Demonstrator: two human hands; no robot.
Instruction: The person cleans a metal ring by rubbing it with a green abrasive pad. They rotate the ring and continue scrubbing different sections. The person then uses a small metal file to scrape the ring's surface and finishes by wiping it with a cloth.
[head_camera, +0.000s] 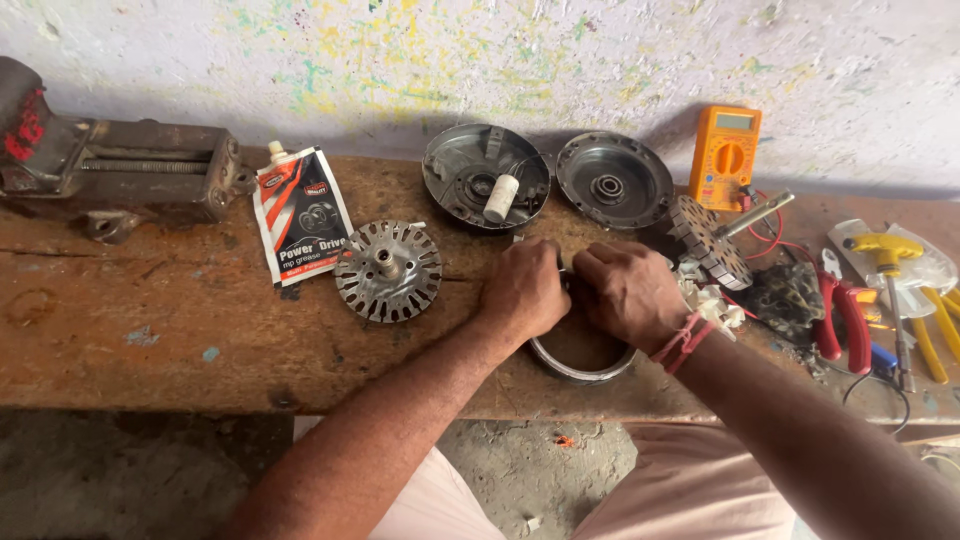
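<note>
metal ring | under both grips | left hand, right hand on far rim

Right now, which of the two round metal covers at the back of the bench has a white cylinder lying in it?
The left cover, behind the left hand: a white cylinder lies inside. The right cover, beside the orange multimeter, holds nothing loose.

Premises: a small repair workshop for electric motors. Evidence: a worn, stained wooden workbench against a paint-spattered plastered wall; a heavy rusted iron bench vise at its left end; an orange handheld multimeter; red-handled pliers and a yellow-handled screwdriver at the right. Dismantled parts lie about: two round grey metal motor covers, a slotted steel rotor disc, and a white-and-red grease pouch.
</note>
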